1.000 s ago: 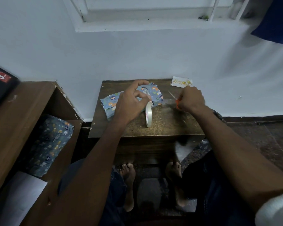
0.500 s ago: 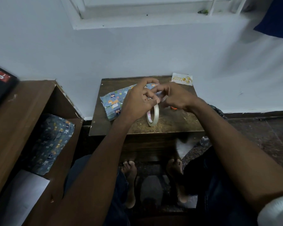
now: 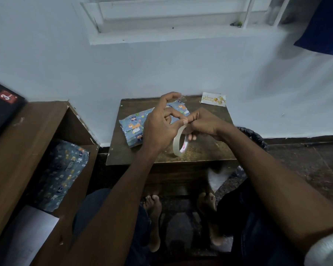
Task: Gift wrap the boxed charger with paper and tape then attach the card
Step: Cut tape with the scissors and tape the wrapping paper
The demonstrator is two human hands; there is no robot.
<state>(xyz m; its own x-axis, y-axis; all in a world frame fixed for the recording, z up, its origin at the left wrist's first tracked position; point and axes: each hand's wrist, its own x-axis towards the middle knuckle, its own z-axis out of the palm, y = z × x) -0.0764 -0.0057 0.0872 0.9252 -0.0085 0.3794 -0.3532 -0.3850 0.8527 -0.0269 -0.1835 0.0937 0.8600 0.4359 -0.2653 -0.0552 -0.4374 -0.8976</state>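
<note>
Both hands meet above the small wooden table (image 3: 210,150). The left hand (image 3: 160,127) pinches a short clear strip of tape (image 3: 181,97) at its raised fingertips, while the right hand (image 3: 204,123) curls round the top of the tape roll (image 3: 179,143), which hangs on edge between them. Behind the left hand lies the wrapped box (image 3: 135,125), blue cartoon-print paper, creased. Beyond the right hand, the card (image 3: 213,99) sits at the table's far corner, against the wall.

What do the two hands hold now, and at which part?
Both hold the tape roll at its upper rim: left hand and right hand.
</note>
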